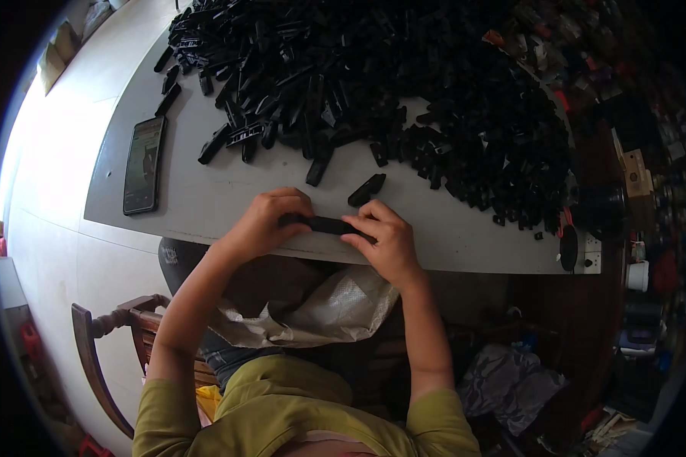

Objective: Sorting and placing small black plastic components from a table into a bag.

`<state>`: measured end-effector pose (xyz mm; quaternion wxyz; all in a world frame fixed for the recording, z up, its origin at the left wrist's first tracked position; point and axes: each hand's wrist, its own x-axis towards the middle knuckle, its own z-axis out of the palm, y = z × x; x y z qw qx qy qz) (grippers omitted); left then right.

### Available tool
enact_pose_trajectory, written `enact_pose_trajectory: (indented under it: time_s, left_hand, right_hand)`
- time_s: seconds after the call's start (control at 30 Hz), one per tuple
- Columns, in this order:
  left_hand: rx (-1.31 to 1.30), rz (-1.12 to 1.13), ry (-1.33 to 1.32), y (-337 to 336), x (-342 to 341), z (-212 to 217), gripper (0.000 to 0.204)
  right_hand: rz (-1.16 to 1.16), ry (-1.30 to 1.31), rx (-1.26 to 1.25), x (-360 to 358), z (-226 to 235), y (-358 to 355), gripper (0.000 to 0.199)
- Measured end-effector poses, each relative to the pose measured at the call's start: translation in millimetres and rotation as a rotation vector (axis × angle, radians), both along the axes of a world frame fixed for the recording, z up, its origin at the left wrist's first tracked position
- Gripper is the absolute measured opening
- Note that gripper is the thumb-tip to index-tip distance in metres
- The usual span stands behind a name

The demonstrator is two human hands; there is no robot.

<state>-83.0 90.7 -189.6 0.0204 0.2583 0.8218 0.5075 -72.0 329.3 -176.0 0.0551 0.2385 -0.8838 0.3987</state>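
Both of my hands grip a long black plastic part (329,225) level over the near edge of the grey table (229,194). My left hand (270,221) is closed round its left end, thumb in front. At the other end, my right hand (381,236) pinches it between thumb and fingers. The fingers cover both ends, so its exact kind cannot be made out. Just beyond my right hand lies a small black plastic piece (367,190) on the table. A big heap of similar long black parts (305,84) spreads across the far side.
Smaller black pieces (495,167) are piled at the right. A phone (143,164) with its screen lit lies at the left. Below the table edge, a white woven sack (335,308) hangs open over my lap. A wooden chair (103,327) stands at my left.
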Motion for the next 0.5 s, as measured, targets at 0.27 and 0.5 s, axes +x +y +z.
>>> enact_pose_trajectory:
  time_s: [0.27, 0.5]
  left_hand:
    - [0.02, -0.06, 0.027, 8.6, 1.2, 0.5, 0.021]
    - [-0.112, -0.171, 0.115, 15.6, -4.9, 26.7, 0.024]
  right_hand:
    - [0.075, 0.05, 0.027, 2.5, -13.8, -5.0, 0.032]
    - [-0.586, 0.1, 0.051, -37.5, -7.7, 65.6, 0.023]
